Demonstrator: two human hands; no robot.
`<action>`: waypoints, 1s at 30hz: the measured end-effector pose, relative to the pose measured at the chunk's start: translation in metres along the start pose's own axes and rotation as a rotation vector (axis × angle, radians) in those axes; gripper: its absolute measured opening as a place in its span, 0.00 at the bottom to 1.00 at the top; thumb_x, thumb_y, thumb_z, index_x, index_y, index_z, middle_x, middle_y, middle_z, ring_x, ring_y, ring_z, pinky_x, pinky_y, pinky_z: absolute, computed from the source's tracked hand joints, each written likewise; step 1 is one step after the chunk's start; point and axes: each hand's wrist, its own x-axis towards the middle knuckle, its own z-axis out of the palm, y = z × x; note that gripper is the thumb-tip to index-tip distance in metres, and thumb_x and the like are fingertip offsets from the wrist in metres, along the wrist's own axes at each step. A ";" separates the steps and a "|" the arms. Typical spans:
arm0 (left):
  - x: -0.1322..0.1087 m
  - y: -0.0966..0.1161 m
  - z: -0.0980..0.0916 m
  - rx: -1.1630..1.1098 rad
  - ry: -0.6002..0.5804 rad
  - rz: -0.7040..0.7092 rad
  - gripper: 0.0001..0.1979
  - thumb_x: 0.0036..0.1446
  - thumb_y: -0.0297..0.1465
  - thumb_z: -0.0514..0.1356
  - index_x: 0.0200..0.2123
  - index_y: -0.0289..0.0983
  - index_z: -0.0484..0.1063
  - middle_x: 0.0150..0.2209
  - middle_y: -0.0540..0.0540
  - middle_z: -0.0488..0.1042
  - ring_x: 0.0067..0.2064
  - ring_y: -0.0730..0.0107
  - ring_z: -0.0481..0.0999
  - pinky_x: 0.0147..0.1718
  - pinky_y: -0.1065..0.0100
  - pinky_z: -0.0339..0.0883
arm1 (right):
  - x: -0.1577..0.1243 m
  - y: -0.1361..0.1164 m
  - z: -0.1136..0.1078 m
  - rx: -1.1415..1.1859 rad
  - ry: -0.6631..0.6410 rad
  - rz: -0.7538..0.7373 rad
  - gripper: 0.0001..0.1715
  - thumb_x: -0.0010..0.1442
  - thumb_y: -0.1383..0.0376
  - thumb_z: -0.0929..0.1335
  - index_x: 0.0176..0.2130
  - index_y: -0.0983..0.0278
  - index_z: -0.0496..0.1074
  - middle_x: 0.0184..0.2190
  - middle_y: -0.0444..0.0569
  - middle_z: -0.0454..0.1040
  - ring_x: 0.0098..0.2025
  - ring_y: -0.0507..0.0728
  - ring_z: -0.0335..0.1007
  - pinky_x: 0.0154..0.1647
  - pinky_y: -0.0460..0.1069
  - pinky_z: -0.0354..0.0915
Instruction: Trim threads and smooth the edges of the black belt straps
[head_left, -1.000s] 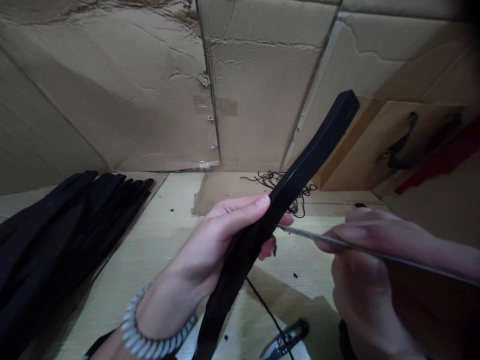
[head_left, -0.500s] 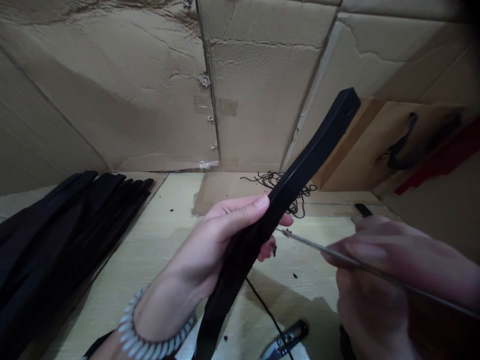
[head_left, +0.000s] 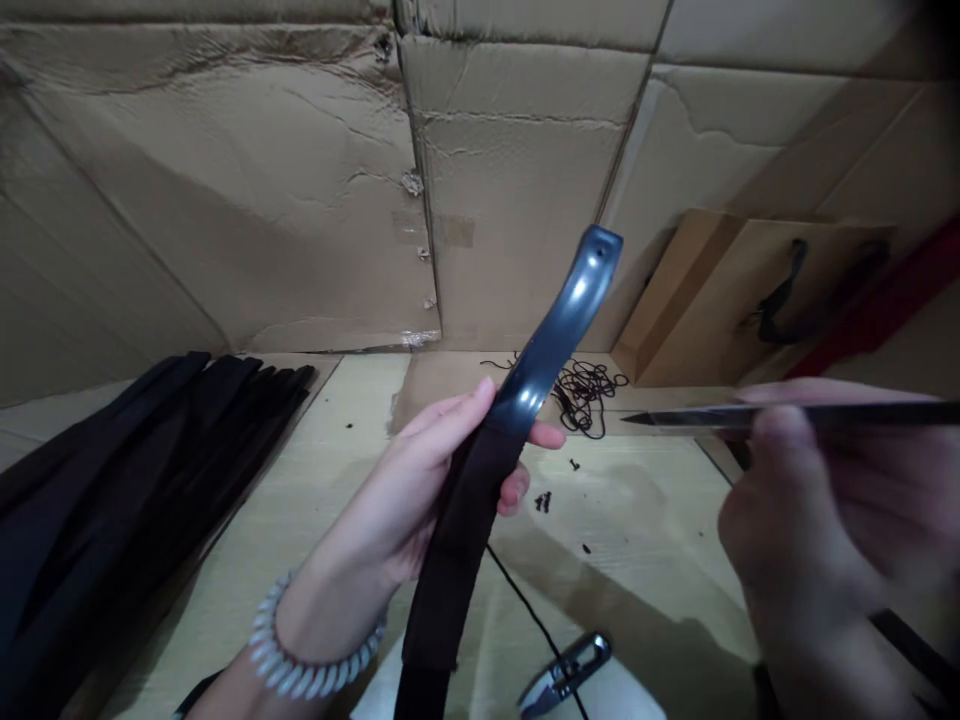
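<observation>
- Black and curved, a long strip (head_left: 491,470) slants through the middle of the view, held up above the surface (head_left: 645,490); its upper end is smooth and shiny with a small hole near the tip, while the part below has a dull, dark covering.
- Left hand (head_left: 420,470): pinching the strip just where shiny meets dull; the thumb lies along the near side, and two fingertips show past the far edge; a pale coiled bracelet (head_left: 304,681) circles the wrist.
- Right hand (head_left: 825,500): slightly blurred, pinching a slim pointed tool (head_left: 701,416) between thumb and fingers; the tool lies almost level, its dark tip aimed left toward the strip but apart from it.
- On the pale surface: a loose tangle of black cord (head_left: 589,395) sits behind the strip, near the back; a few dark bits (head_left: 543,501) are scattered in front of it.
- Nearer the viewer: small snips (head_left: 589,655) with a dark loop handle rest partly over a white sheet (head_left: 622,695); a single black string (head_left: 523,592) runs down from beside the strip and passes across them.
- Around the edges: a pile of dark cloth (head_left: 150,480) on the left; creased cardboard walls (head_left: 517,170) at the back; a brown paper bag (head_left: 690,300) with dark handles on the right, beside something red (head_left: 885,300).
</observation>
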 end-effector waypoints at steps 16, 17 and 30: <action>-0.018 -0.011 0.011 0.001 -0.064 0.107 0.19 0.66 0.41 0.56 0.48 0.34 0.77 0.29 0.45 0.76 0.20 0.80 0.71 0.18 0.81 0.62 | -0.118 0.112 -0.083 -0.611 -0.745 0.457 0.30 0.62 0.51 0.59 0.51 0.65 0.76 0.38 0.58 0.83 0.35 0.72 0.81 0.32 0.62 0.75; -0.019 -0.012 0.012 -0.011 -0.081 0.098 0.19 0.67 0.42 0.55 0.48 0.34 0.77 0.27 0.46 0.75 0.20 0.81 0.69 0.17 0.81 0.61 | -0.126 0.116 -0.084 -0.616 -0.771 0.456 0.30 0.62 0.51 0.59 0.51 0.64 0.76 0.42 0.57 0.83 0.39 0.72 0.81 0.35 0.63 0.76; -0.036 0.000 0.004 0.140 0.027 0.108 0.10 0.64 0.33 0.60 0.47 0.37 0.69 0.26 0.55 0.62 0.18 0.87 0.56 0.17 0.82 0.52 | -0.141 0.127 -0.100 -0.672 -0.711 0.406 0.31 0.62 0.47 0.58 0.44 0.64 0.78 0.46 0.56 0.77 0.39 0.66 0.80 0.34 0.58 0.76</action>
